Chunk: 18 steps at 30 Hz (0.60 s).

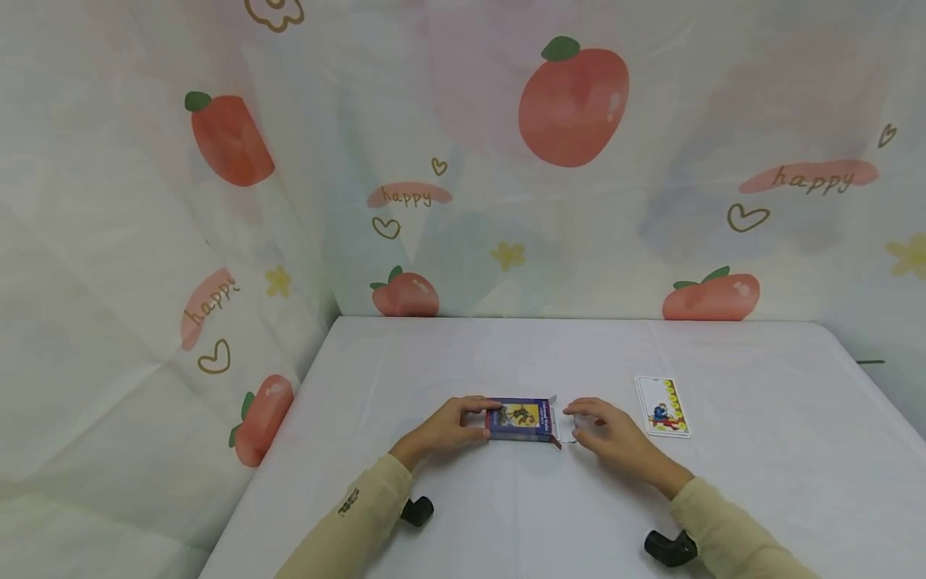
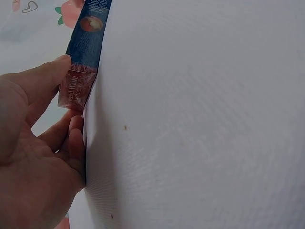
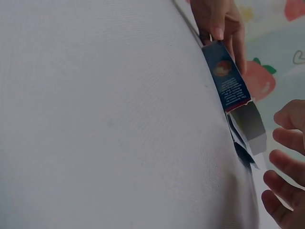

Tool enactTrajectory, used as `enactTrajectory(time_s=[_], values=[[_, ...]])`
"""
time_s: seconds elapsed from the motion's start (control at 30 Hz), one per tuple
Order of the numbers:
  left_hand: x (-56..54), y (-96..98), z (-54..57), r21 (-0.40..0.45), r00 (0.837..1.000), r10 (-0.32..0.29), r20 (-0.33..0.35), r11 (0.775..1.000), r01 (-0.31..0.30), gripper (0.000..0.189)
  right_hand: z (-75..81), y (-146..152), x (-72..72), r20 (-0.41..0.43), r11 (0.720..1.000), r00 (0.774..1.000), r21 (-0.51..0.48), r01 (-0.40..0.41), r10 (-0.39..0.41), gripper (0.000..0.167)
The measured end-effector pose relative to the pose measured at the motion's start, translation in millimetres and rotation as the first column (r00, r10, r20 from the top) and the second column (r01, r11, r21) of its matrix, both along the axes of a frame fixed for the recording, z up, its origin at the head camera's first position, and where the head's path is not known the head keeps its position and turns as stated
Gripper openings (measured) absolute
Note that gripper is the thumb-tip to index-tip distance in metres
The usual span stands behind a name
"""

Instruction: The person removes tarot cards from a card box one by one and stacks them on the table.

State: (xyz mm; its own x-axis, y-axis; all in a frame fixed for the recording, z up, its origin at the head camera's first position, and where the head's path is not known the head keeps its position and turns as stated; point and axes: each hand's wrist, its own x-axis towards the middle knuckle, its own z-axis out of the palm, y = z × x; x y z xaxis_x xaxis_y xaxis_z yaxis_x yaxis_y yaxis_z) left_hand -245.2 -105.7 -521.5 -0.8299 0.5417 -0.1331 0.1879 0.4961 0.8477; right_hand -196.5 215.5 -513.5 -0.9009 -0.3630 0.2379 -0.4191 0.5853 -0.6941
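A blue card box (image 1: 518, 420) with a picture on its face lies flat on the table, its right end open with white flaps (image 3: 251, 125) sticking out. My left hand (image 1: 452, 425) grips the box's closed end between thumb and fingers; the left wrist view shows that reddish end (image 2: 77, 88) close up. Beside the open end is my right hand (image 1: 611, 434), its fingers spread and loosely bent. In the right wrist view these fingers (image 3: 286, 164) stand apart from the flaps with nothing held. What is inside the box cannot be made out.
A small stack of illustrated cards (image 1: 662, 407) lies on the white table (image 1: 579, 515), right of my right hand. Black curved pieces (image 1: 417, 511) show by both sleeves. A fruit-printed cloth (image 1: 463, 161) hangs behind the table and on the left.
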Motion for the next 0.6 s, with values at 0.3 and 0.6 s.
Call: enactTrajectory(time_s=[0.3, 0.6], values=[[-0.2, -0.3, -0.3, 0.004, 1.000, -0.011, -0.012, 1.000, 0.011, 0.049, -4.4, -6, -1.4, 0.005, 1.000, 1.000, 0.026, -0.017, 0.017, 0.030], [0.6, -0.2, 0.8, 0.003, 1.000, -0.005, -0.010, 1.000, 0.005, 0.049, -6.1, -12, -4.5, 0.023, 0.995, 0.999, 0.089, -0.041, 0.039, 0.034]])
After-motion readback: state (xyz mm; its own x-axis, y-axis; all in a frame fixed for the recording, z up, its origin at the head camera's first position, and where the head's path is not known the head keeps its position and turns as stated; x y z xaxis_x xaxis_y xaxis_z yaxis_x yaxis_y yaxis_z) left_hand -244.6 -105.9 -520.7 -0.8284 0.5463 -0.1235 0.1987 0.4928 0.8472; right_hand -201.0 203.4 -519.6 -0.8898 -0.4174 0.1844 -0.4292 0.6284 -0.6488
